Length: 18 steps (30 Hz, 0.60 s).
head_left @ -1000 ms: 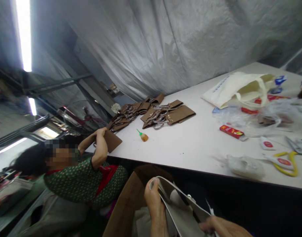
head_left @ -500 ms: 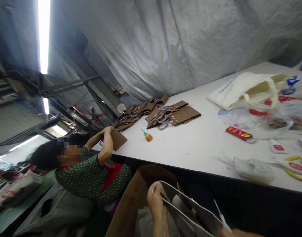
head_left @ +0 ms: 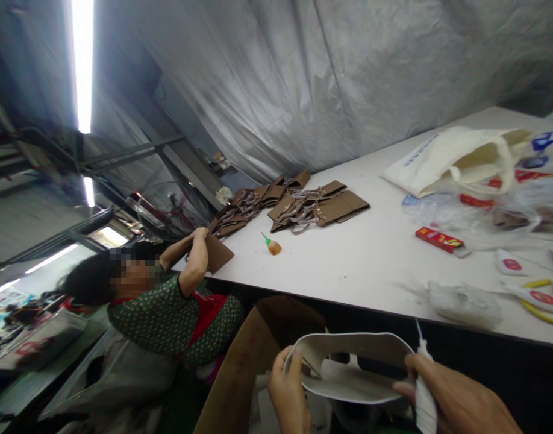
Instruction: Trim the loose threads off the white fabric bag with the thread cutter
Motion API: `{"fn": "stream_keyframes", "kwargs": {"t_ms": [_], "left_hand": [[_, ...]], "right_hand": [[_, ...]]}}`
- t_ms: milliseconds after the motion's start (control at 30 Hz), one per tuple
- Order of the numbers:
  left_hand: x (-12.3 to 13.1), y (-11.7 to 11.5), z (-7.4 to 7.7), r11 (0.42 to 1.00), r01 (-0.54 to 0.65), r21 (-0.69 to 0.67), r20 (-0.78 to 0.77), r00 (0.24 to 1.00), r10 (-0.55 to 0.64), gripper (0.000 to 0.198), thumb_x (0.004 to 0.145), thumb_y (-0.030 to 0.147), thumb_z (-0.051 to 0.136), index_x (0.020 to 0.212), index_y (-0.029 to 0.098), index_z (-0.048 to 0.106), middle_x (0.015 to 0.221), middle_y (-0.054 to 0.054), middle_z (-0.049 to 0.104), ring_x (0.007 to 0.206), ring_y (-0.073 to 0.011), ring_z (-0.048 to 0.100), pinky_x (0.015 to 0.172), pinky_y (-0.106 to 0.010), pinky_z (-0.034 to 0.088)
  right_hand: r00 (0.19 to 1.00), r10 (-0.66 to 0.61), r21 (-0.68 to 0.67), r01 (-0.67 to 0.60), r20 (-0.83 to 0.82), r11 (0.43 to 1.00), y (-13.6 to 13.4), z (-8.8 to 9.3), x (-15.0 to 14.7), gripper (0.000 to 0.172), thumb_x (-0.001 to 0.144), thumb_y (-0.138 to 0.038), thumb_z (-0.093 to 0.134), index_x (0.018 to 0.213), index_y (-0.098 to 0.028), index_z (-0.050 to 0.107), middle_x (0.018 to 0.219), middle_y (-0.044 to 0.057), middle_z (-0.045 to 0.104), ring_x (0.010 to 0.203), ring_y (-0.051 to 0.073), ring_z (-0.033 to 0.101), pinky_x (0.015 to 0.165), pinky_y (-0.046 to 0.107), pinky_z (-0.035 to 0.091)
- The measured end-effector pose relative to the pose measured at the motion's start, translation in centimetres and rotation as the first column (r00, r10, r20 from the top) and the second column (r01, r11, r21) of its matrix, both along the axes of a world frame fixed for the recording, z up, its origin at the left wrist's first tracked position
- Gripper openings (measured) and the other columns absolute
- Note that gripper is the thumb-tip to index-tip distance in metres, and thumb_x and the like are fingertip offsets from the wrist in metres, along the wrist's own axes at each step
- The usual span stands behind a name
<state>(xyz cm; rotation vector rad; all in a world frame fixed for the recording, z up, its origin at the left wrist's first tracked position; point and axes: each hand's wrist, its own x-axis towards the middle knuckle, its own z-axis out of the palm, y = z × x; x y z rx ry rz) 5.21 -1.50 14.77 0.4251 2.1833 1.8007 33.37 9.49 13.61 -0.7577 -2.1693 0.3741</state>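
Below the table's near edge I hold a pale grey paper bag [head_left: 353, 361] with its mouth spread open. My left hand [head_left: 289, 392] pinches the bag's left end. At the bag's right end, my right hand [head_left: 452, 401] grips the edge together with a small white glue tube [head_left: 423, 395], nozzle pointing up. An open brown cardboard box [head_left: 240, 367] stands under my hands.
A co-worker sits at left, pressing a brown bag [head_left: 217, 253] against the white table [head_left: 362, 259]. The table carries stacks of brown bags [head_left: 312, 208], an orange glue bottle [head_left: 273, 245], a red box [head_left: 439, 239], a cream tote [head_left: 457, 160], plastic wrap, glue tubes and yellow scissors [head_left: 547, 298].
The grey bag rose and its mouth spread wide. My right hand, holding the glue tube, came up into view at the bag's right end. The camera shifted slightly.
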Motion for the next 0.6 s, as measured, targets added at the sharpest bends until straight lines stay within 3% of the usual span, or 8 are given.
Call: {"fn": "stream_keyframes", "kwargs": {"t_ms": [167,300,367,467,600], "left_hand": [[0.6,-0.7,0.3,0.999,0.01,-0.044,-0.024,1.0,-0.011,0.049,0.067,0.049,0.084,0.099,0.013,0.075,0.094,-0.011,0.078,0.091,-0.0302,0.071,0.079,-0.035,0.055],[1.2,-0.8,1.0,0.997,0.033,-0.076,-0.032,0.999,-0.035,0.047,0.066,0.048,0.083,0.098,0.014,0.076,0.091,-0.01,0.078,0.087,-0.0296,0.071,0.075,-0.033,0.055],[1.7,-0.9,1.7,0.994,0.055,-0.089,-0.044,0.997,-0.059,0.046,0.066,0.048,0.083,0.097,0.014,0.076,0.09,-0.01,0.077,0.087,-0.0295,0.071,0.074,-0.032,0.055],[2.5,-1.3,3.2,0.981,0.165,-0.1,-0.058,0.984,-0.171,0.045,0.066,0.05,0.085,0.094,0.015,0.077,0.09,-0.01,0.077,0.087,-0.0292,0.072,0.074,-0.03,0.055],[3.0,-2.9,6.3,0.943,0.317,-0.097,-0.134,0.935,-0.328,0.048,0.066,0.061,0.087,0.088,0.019,0.08,0.086,-0.008,0.076,0.081,-0.0262,0.071,0.074,-0.029,0.056]], "right_hand": [[0.99,-0.134,0.06,0.131,0.049,0.99,-0.5,0.5,-0.8,0.026,0.105,-0.048,0.049,0.09,-0.027,0.055,0.067,0.0,0.06,0.052,0.02,0.063,0.049,0.028,0.047],[0.996,-0.064,-0.028,0.066,0.057,0.997,-0.6,0.2,-0.7,0.006,0.1,-0.031,0.049,0.097,-0.028,0.054,0.068,-0.003,0.06,0.051,0.019,0.063,0.047,0.025,0.047],[0.998,-0.023,-0.07,0.027,0.052,0.997,-0.8,-0.2,-0.3,0.014,0.095,-0.021,0.047,0.104,-0.029,0.054,0.07,-0.003,0.062,0.053,0.018,0.065,0.048,0.022,0.049],[1.0,0.029,-0.103,-0.028,0.008,0.994,-1.3,-0.2,0.5,0.026,0.09,-0.015,0.046,0.11,-0.03,0.055,0.073,-0.003,0.065,0.056,0.016,0.067,0.049,0.019,0.051],[0.993,0.084,-0.132,-0.095,-0.089,0.987,-1.7,1.5,1.2,0.029,0.091,-0.011,0.042,0.109,-0.029,0.055,0.079,-0.001,0.067,0.063,0.015,0.068,0.056,0.017,0.052]]}}
